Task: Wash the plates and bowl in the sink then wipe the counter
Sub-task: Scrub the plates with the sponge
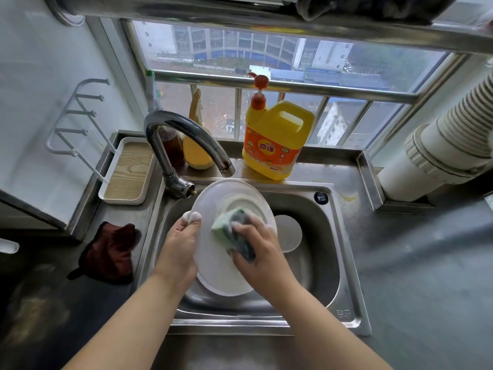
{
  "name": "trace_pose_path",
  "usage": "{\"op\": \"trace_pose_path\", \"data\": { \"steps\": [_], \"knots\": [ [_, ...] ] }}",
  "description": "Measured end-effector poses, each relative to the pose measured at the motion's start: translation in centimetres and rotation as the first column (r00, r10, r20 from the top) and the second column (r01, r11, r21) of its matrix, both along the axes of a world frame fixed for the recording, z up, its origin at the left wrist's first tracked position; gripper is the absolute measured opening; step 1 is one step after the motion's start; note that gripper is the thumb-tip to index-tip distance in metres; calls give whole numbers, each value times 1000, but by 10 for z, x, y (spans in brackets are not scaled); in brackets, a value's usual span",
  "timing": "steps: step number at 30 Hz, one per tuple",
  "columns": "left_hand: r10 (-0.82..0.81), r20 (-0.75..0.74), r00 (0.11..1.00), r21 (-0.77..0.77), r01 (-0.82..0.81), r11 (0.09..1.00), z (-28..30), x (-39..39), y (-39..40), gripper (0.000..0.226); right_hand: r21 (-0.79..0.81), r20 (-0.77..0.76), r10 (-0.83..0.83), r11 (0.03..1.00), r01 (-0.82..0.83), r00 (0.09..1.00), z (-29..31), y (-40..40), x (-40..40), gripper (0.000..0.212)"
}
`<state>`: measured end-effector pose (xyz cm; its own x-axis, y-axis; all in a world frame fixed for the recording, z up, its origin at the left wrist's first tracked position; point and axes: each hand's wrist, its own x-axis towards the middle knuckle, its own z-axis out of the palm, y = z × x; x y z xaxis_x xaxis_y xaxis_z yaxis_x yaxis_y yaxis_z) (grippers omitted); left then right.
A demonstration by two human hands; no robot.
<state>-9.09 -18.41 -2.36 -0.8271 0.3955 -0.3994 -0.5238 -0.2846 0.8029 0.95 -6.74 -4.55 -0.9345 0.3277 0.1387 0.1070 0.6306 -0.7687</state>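
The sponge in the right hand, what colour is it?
Green, with a dark scouring side; the sponge shows best in the head view, pressed on the white plate.

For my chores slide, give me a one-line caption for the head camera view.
Left hand holds a white plate over the sink while right hand scrubs it with a soapy sponge.

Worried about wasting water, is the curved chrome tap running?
Off: no stream falls from the curved chrome tap spout above the white plate.

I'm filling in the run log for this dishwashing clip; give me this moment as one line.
step: scrubbing plate | left hand: holds plate over sink | right hand: presses sponge on plate | counter: unwiped, cloth lying left
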Motion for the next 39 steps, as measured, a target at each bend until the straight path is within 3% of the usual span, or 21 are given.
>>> {"op": "trace_pose_path", "data": {
  "steps": [3,8,10,16,21,23,25,28,30,36,39],
  "knots": [
    [25,1,1000,2,-25,1000,0,-9,-8,43,21,55,52,998,-53,997,-25,13,31,45],
    [-15,37,999,-17,16,1000,-3,-3,-10,45,-72,205,-335,932,356,920,-33,52,31,41],
    [-47,48,998,-25,48,999,-2,3,-6,42,-51,181,-390,913,405,903,-22,60,11,43],
    [-52,25,998,-15,52,999,5,4,4,59,-53,68,-158,985,162,985,15,23,-33,48],
    [24,66,998,17,-26,1000,8,-8,-4,58,4,19,90,996,-90,996,-3,3,11,43],
    [48,80,996,-6,-47,999,6,-12,-9,52,6,53,48,999,-49,997,-17,16,32,42],
    [20,89,996,-35,-17,999,6,-10,-10,42,-34,102,-109,993,113,989,-26,36,40,39],
    [-36,75,997,-63,41,997,6,-1,-7,27,-75,171,-309,943,325,936,-20,62,21,33],
    [-76,71,995,-51,79,996,6,3,-3,26,-72,164,-335,934,350,928,-9,67,-3,39],
    [-35,100,994,-8,36,999,8,4,9,40,-38,48,-84,996,86,995,24,19,-35,47],
    [-4,108,994,10,3,1000,10,-2,5,32,34,22,80,996,-81,997,12,3,-6,46]
  ]
}}
